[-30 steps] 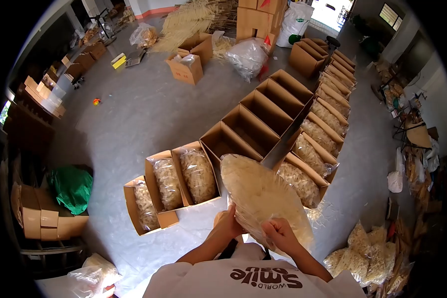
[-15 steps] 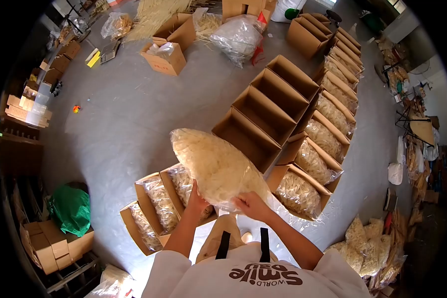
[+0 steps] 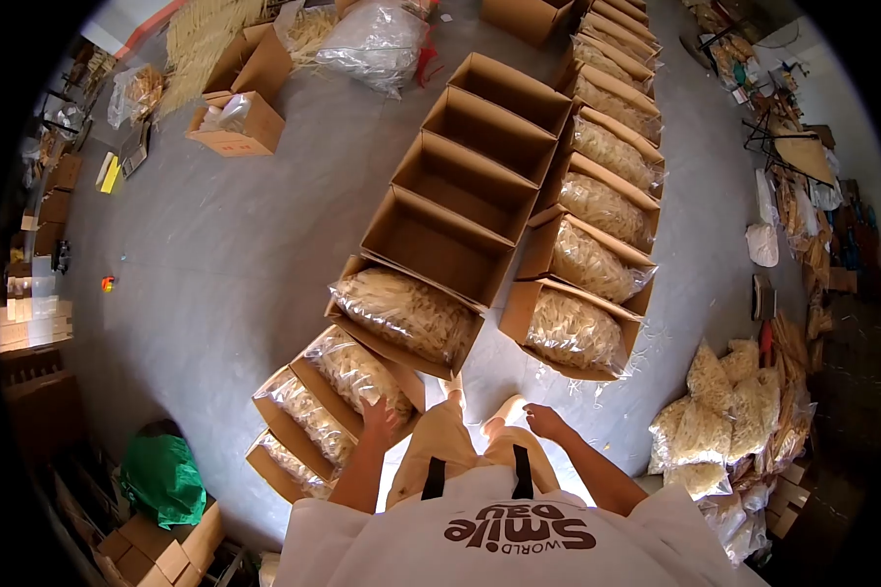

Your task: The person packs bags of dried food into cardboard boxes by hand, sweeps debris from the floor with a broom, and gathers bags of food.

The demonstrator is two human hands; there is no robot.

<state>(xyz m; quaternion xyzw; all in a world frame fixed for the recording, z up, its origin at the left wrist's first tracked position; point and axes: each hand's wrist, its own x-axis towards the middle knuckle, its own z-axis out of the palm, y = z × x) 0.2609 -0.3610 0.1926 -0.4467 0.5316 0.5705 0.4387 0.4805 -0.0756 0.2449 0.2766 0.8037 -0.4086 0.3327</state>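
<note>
My left hand [image 3: 381, 421] has its fingers spread, over the near end of a filled box's clear bag [image 3: 347, 364]. In front of me, a plump clear bag of pale strips [image 3: 401, 313] lies inside a cardboard box [image 3: 468, 350], with neither hand on it. My right hand [image 3: 546, 422] hangs lower right of that box, fingers curled; whatever they hold, if anything, is too small to tell. Beyond the bag stand several open boxes [image 3: 439, 245] with nothing inside.
To the right runs a row of boxes with bagged strips [image 3: 575, 330]. Loose filled bags [image 3: 700, 421] are heaped at the lower right. A green bag [image 3: 162, 479] lies lower left, and a box with plastic [image 3: 240, 132] stands at the upper left.
The big bag has gone from both hands into the nearest box of the middle row. My left hand has let go and opened; my right hand has moved right, off the bag. The view has shifted.
</note>
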